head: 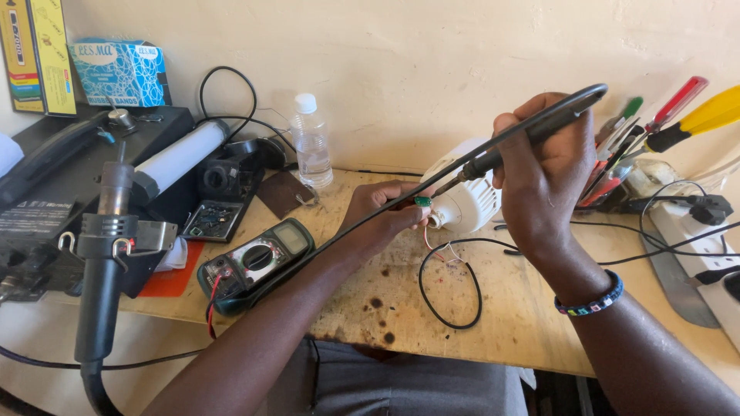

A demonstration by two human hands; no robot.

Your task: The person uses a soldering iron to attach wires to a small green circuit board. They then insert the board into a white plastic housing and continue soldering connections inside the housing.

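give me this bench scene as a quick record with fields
left hand: left hand holds the white bulb housing by its base
right hand: right hand grips a black soldering iron, tip at the base
wires: thin red and white wires hang below the base
bench: wooden table
nearby: multimeter, water bottle, screwdrivers, power strip

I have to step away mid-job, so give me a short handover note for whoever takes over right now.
Right hand: grips the black soldering iron, tip at the bulb's base.
Left hand: pinches a small green part against the white bulb housing on the wooden table.
Thin wires hang loose below the bulb. Multimeter lies left.
Done: bulb opened up. Left: whether the joint is made cannot be told.
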